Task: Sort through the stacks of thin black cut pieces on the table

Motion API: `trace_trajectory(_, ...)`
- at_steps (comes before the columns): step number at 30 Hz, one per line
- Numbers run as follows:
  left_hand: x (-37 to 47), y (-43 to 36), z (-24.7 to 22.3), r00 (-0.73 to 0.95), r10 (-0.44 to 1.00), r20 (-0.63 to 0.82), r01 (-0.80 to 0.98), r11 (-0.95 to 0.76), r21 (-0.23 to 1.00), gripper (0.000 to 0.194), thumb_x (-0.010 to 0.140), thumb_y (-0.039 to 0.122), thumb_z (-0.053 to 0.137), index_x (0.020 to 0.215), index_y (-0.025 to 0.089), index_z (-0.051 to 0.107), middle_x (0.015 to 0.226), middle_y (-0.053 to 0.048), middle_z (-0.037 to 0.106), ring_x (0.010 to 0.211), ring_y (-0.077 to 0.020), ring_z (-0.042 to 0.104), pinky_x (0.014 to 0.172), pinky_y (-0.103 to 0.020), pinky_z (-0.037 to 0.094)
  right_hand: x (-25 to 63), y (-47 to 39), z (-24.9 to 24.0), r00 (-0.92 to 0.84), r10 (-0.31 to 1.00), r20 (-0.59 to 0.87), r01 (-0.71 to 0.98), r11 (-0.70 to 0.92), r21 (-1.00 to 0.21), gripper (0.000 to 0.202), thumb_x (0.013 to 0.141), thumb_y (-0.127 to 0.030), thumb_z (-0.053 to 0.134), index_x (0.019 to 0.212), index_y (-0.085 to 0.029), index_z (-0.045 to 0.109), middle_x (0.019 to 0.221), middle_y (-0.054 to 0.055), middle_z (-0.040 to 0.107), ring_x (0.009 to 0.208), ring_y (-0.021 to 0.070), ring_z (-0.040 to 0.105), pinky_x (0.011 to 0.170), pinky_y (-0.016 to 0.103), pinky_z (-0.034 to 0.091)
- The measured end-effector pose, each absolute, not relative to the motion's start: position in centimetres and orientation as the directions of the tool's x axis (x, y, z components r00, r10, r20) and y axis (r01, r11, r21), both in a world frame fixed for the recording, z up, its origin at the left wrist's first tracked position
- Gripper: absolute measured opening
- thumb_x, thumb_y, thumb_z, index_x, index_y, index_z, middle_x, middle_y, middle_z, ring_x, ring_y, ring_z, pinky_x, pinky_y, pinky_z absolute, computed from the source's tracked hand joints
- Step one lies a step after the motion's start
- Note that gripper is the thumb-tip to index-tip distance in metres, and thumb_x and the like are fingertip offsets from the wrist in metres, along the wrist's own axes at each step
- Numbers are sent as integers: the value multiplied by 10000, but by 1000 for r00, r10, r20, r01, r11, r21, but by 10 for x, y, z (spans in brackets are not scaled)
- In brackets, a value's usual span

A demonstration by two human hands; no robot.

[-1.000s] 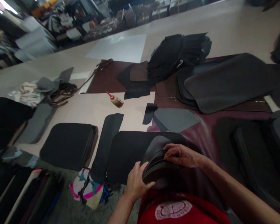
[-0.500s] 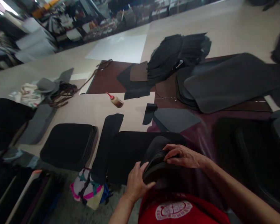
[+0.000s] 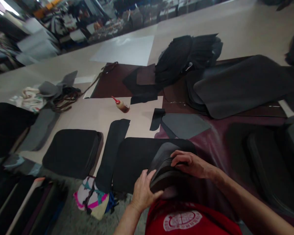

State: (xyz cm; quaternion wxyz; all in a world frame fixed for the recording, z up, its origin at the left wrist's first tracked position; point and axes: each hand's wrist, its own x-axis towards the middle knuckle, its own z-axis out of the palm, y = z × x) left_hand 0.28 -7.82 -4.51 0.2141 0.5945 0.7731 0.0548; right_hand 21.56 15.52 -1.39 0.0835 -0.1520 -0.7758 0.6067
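Close to my body, a stack of dark leather-like pieces (image 3: 164, 155) with rounded ends is bent, its layered edges fanned. My left hand (image 3: 144, 191) grips the stack's left side, fingers on top and thumb at the near edge. My right hand (image 3: 192, 163) has its fingers curled on the fanned edges at the right. Whether the right fingertips pinch a single layer is hidden. Beneath the stack lies a large black sheet (image 3: 132, 156), with a narrow black strip (image 3: 115, 140) along its left side.
A glue-like bottle with a red nozzle (image 3: 122, 106) lies on the beige table board (image 3: 93, 112). To the left is a stack of black panels (image 3: 70, 151). Large dark sheets (image 3: 240, 86) and a bundle of black strips (image 3: 176, 57) lie farther back. A colourful cloth bundle (image 3: 94, 199) sits below the edge.
My right hand's fingers have shifted slightly at the fanned edges of the stack. My left hand keeps its place, and the surrounding things have not moved.
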Motion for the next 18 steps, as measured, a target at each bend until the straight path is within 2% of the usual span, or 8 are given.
trace_trajectory(4,3,-78,-45,-208,945,-253,898,287,333,880,603,387,904,1379,233,518,1357,-157,529,1229,-359,583,1001,-483,540,218,155,-12,-950,303,-74,149,231,-961,224,925,-220,527,972,-229,746,1220,84,601,1040,188,642,905,312,490)
trace_trajectory(7,3,-78,-45,-203,944,-260,899,286,333,891,598,394,908,1381,229,515,1358,-162,525,1217,-357,590,992,-479,546,220,159,-5,-956,265,-123,189,241,-952,211,900,-231,573,992,-243,762,1248,79,608,1101,216,634,970,338,476)
trace_trajectory(12,3,-77,-44,-199,941,-273,899,286,331,868,625,421,893,1381,219,516,1358,-172,520,1221,-363,584,994,-492,541,221,163,-2,-960,213,-182,226,208,-952,263,945,-394,571,1049,-254,767,1295,87,611,1202,246,598,1049,369,441)
trace_trajectory(18,4,-77,-44,-205,943,-264,899,288,330,869,611,401,896,1377,237,520,1360,-153,526,1234,-357,578,1000,-483,541,219,164,-7,-959,225,-172,216,189,-958,347,944,-487,559,1019,-230,780,1235,104,652,1190,260,609,1001,366,478)
